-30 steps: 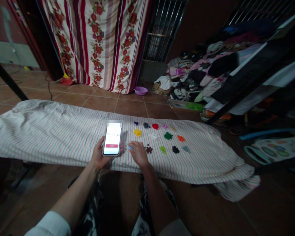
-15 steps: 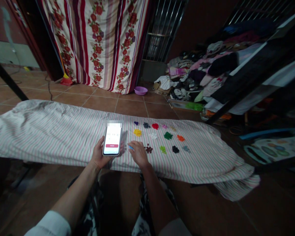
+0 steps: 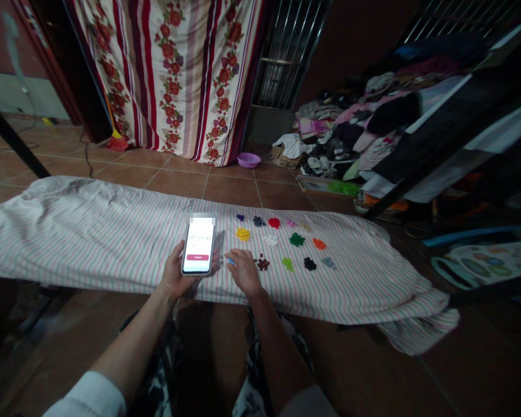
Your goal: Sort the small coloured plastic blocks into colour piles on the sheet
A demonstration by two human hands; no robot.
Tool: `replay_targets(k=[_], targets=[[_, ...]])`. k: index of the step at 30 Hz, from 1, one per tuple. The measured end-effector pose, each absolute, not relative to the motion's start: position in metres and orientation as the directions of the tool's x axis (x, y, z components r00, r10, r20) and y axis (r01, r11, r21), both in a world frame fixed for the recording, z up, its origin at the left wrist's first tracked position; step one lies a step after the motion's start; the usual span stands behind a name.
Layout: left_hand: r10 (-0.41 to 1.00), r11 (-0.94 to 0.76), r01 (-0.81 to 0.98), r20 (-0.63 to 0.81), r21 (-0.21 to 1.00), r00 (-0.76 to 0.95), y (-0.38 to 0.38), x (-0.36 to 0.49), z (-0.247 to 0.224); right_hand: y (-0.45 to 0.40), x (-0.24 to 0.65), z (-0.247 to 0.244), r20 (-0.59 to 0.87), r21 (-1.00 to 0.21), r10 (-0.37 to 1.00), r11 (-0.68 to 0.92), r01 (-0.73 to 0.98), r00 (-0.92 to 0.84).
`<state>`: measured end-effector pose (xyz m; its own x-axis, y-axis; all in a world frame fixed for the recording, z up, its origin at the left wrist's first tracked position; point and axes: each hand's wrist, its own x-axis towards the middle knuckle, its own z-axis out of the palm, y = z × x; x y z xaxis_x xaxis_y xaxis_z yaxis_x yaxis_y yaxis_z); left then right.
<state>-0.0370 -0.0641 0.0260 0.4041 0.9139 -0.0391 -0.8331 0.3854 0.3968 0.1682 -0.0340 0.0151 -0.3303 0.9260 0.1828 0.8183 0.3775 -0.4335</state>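
My left hand (image 3: pixel 176 272) is wrapped round a smartphone (image 3: pixel 198 246), its lit screen facing me with a timer and a red button. Part of the display is blurred out. My right hand (image 3: pixel 244 271) rests low over the striped cloth, fingers loosely bent and apart, beside small blue pieces (image 3: pixel 231 260) that it partly covers. Just right of it lie dark brown pieces (image 3: pixel 263 264). Beyond are little piles of yellow (image 3: pixel 243 234), white (image 3: pixel 270 239), dark green (image 3: pixel 297 239) and orange pieces (image 3: pixel 319 244).
The striped cloth (image 3: pixel 99 231) covers a long low surface. More piles include red (image 3: pixel 274 222), lime (image 3: pixel 288 264) and black pieces (image 3: pixel 309 264). A purple basin (image 3: pixel 249 160) stands on the tiled floor by a floral curtain (image 3: pixel 169 81). Clothes (image 3: pixel 347 127) are heaped at right.
The timer on the phone has advanced slightly. Both hands and the piles stay practically where they were.
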Motion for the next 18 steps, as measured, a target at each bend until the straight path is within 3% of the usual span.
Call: replay_targets(k=[18], targets=[[0.922, 0.386, -0.829, -0.135, 0.405, 0.363, -0.0660, -0.0336, 0.0330, -0.0329, 0.1697, 0.0129, 0.181, -0.438, 0.925, 0.380, 0.815, -0.334]])
